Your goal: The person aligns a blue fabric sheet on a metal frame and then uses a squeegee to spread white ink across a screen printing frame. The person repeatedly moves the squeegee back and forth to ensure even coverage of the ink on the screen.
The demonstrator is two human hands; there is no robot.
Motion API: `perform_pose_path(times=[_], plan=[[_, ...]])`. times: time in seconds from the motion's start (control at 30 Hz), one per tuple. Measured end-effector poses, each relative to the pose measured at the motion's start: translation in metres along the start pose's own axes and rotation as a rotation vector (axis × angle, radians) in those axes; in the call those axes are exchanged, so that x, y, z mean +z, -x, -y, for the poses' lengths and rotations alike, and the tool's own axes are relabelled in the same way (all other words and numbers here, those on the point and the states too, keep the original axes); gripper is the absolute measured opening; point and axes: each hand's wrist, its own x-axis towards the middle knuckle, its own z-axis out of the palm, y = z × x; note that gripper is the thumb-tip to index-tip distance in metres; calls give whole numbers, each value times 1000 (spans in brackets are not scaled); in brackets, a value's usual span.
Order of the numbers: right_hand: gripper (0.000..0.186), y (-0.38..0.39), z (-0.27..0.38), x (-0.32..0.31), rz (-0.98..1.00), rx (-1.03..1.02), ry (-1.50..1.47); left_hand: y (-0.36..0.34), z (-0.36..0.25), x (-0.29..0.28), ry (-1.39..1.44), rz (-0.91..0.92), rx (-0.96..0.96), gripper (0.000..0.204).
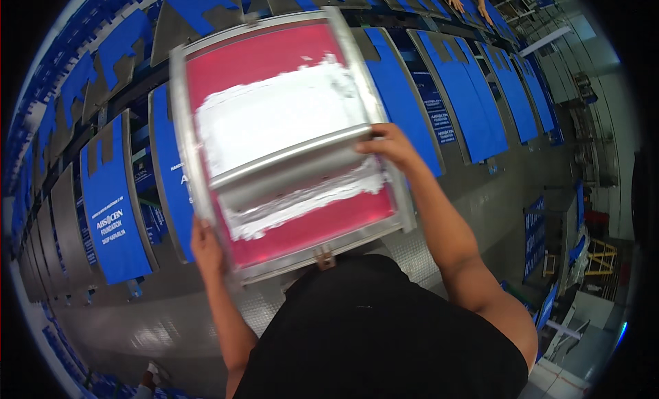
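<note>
A screen-printing frame (pixel 180 90) with red mesh (pixel 309 238) fills the middle, slightly blurred, with thick white ink (pixel 274 111) spread over much of it. A long metal squeegee or scoop (pixel 288 167) lies across the ink in the lower half. My right hand (pixel 391 145) is closed on the right end of this metal tool, at the frame's right rail. My left hand (pixel 207 244) grips the lower left side of the frame, its fingers partly hidden. A metal clamp (pixel 324 259) sits at the frame's near edge, by my black-clothed body.
Rows of boards (pixel 147 251) carry blue fabric pieces (pixel 110 186), some with white print, beside and behind the frame. Another person's hands (pixel 470 4) reach over boards at the top right. A foot (pixel 154 371) shows at lower left. A yellow metal stand (pixel 601 258) is at the right.
</note>
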Motion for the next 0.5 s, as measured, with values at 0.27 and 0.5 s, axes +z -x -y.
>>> perform_pose_path(times=[0.27,0.5], plan=[[39,21,-81,-204,-62,5,-65,67,-54,213,126,121,-23,56],[31,-12,-120,-227,-8,-1,-9,81,-44,230,56,23,-23,45]])
